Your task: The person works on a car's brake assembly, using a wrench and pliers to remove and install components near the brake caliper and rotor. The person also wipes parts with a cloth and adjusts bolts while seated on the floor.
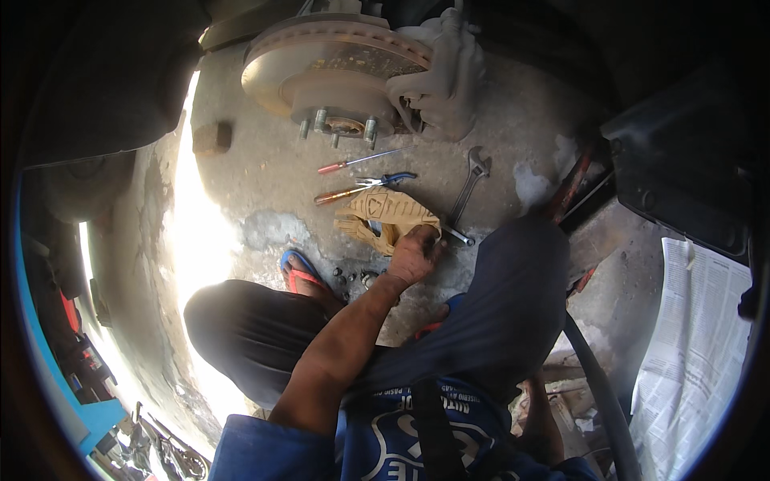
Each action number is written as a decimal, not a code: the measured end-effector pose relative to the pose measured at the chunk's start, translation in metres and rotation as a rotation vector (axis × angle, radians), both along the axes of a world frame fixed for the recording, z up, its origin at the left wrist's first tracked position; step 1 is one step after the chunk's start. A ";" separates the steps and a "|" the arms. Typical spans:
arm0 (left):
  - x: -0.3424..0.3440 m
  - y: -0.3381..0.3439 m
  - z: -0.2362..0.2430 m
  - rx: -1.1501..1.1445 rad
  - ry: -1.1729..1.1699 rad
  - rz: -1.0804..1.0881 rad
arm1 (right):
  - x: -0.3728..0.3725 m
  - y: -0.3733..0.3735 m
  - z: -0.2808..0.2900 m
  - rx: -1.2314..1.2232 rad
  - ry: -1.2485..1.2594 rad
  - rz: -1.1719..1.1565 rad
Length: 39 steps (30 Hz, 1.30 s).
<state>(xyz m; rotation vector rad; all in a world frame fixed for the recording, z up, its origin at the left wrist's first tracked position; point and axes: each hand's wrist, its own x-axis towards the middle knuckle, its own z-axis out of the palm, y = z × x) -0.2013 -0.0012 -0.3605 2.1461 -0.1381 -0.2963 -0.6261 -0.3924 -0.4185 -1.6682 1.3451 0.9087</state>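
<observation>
My left hand (415, 255) reaches forward between my knees, its fingers closed at the right end of a crumpled tan piece (393, 207) that looks like torn brown packaging. A dark opening shows in that piece's near side. Just beyond it lie pliers with blue grips (399, 177) and an orange-handled screwdriver (337, 195). A red-handled screwdriver (333, 167) is farther off. To the right rests an adjustable wrench (473, 178), with another metal tool (459, 236) near its lower end. My right forearm (543, 421) goes down beside my right thigh, its hand hidden.
A brake disc (345, 64) with studs and a caliper (449, 80) stands ahead. Small dark nuts (340, 278) lie near my left sandal (301, 267). A block (212, 138) sits on the left; newspaper (690, 337) lies on the right.
</observation>
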 end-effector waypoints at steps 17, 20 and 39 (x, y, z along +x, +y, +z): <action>0.035 0.068 -0.132 0.468 0.454 0.528 | 0.056 0.018 0.043 -0.058 -0.028 0.064; 0.025 0.099 -0.189 0.276 0.248 0.428 | 0.069 0.018 0.053 -0.065 -0.039 0.095; 0.071 0.130 -0.162 0.258 0.280 0.305 | 0.113 0.015 0.055 -0.051 -0.082 0.234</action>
